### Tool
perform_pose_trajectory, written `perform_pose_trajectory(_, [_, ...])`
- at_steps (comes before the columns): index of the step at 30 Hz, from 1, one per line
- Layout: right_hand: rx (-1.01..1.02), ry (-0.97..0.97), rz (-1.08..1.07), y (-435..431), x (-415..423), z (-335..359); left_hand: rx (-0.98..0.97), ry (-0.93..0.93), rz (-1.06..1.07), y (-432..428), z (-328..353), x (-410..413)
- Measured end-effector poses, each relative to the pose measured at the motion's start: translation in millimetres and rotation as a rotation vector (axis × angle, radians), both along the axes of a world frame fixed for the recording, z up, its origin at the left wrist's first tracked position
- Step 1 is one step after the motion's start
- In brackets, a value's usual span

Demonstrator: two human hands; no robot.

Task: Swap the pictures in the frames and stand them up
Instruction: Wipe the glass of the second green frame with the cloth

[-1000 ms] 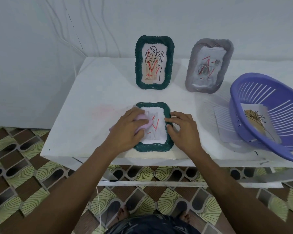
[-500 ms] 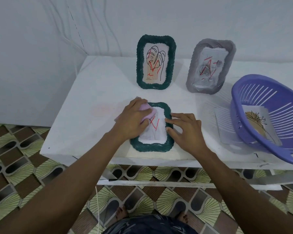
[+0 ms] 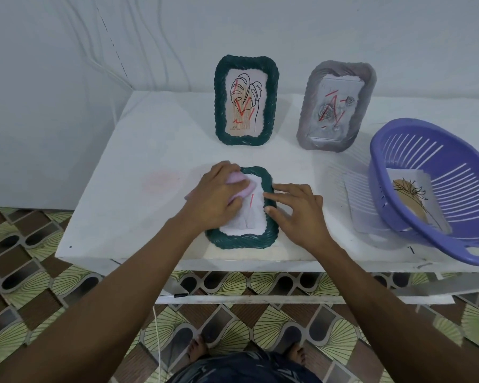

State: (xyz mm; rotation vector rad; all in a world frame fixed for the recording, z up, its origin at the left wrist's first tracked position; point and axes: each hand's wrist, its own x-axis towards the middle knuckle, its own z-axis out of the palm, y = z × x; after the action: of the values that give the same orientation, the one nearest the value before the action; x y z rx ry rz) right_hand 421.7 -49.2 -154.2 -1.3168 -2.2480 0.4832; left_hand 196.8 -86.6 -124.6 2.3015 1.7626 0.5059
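Your left hand (image 3: 213,197) has its fingers curled on a pink cloth (image 3: 244,190), pressing it onto the picture (image 3: 249,222) in the flat green frame (image 3: 244,240) at the desk (image 3: 150,150) front edge. Your right hand (image 3: 296,214) has its fingers spread, tips on that frame's right rim. Behind it stand an upright green frame (image 3: 219,106) and a grey frame (image 3: 309,106).

Both bare forearms reach forward from the lower corners and draw together over the front of the bench (image 3: 150,150). The left hand (image 3: 215,196) lies palm down, its fingers curled over a pink cloth (image 3: 246,192). The right hand (image 3: 296,214) sits just beside it, palm down, fingers straight and spread, fingertips resting on the right rim of the flat green frame (image 3: 244,242).
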Motion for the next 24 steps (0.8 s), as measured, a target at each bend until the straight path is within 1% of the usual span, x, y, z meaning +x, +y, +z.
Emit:
perform_pose_trajectory(3, [0.001,-0.010,0.003,0,0,0,-0.003,-0.032,-0.090,-8,-3,4])
perform_pose_trajectory(6, [0.001,-0.010,0.002,-1,0,0,0.038,0.005,-0.213,-33,-8,0])
perform_pose_trajectory(9, [0.004,0.001,-0.002,0,0,0,0.052,0.014,-0.268,-46,-12,-5])
perform_pose_trajectory(12, [0.008,-0.004,-0.004,-1,0,0,0.043,0.006,-0.211,-35,-11,-7])
perform_pose_trajectory(16, [0.001,-0.017,-0.007,-2,-1,1,0.078,-0.022,0.042,-8,-5,-15])
perform_pose_trajectory(18, [0.000,-0.013,-0.011,-1,-1,1,0.065,-0.020,0.109,-3,-5,-18])
perform_pose_trajectory(22, [-0.001,-0.024,-0.016,-1,-1,1,0.069,-0.023,0.108,-12,-9,-8])
perform_pose_trajectory(24, [-0.001,-0.027,-0.016,-1,-1,1,0.079,-0.024,0.043,-27,-10,0])
